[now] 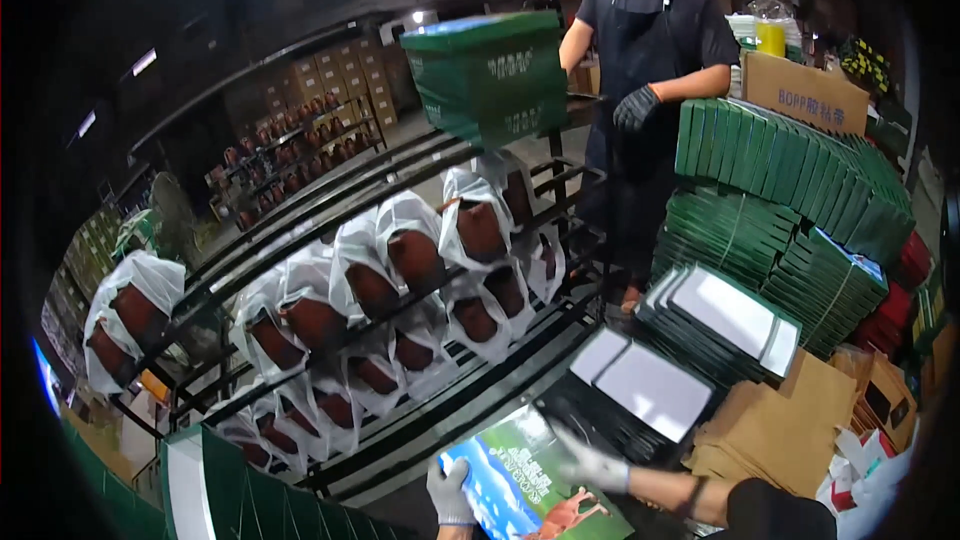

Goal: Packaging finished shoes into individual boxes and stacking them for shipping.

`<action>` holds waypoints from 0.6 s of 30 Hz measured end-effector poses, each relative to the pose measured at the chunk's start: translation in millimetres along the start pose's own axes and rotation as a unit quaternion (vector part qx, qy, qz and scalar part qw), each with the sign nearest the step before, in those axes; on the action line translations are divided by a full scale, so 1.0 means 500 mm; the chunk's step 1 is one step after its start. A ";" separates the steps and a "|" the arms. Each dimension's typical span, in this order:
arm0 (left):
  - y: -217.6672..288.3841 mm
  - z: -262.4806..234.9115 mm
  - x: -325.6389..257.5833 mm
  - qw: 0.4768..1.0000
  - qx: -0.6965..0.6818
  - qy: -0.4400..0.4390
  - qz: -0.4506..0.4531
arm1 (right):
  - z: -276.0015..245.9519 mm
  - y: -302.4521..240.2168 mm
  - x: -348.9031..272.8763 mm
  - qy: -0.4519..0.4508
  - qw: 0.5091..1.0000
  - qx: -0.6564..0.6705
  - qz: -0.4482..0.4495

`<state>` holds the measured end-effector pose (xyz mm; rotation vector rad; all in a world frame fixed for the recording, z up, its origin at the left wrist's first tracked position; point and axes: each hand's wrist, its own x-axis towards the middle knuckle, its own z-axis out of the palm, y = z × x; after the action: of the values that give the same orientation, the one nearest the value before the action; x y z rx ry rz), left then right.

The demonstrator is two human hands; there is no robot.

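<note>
Low in the middle lies a printed green box [530, 485] with a picture of blue sky, grass and a brown animal. My left hand [450, 492], in a whitish glove, grips its left edge, thumb on the printed face. Over its right side is my right hand [597, 462], gloved too and blurred, fingers stretched out; whether they touch the box is unclear. Just beyond are two stacks of dark trays or box parts with white panels, one nearer [640, 385] and one farther [735, 310].
A black rack [400, 180] holds several brown objects in white wrapping [415, 250] and a large green box [490, 75]. Behind it stands a co-worker [655, 70] in a dark apron and glove. Bundled green cartons [790, 160] and brown cardboard [770, 420] lie right, green boxes [240, 490] lower left.
</note>
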<state>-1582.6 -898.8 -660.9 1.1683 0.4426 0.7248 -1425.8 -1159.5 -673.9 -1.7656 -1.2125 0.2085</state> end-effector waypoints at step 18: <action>1.177 0.667 0.667 0.893 -0.090 -0.166 0.409 | -0.882 -0.760 1.193 0.225 0.898 0.329 -0.186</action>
<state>-1295.5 -760.6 22.8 1.2620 -0.4429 1.2252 -1110.9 -927.5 62.0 -0.9012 -0.9572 -0.0228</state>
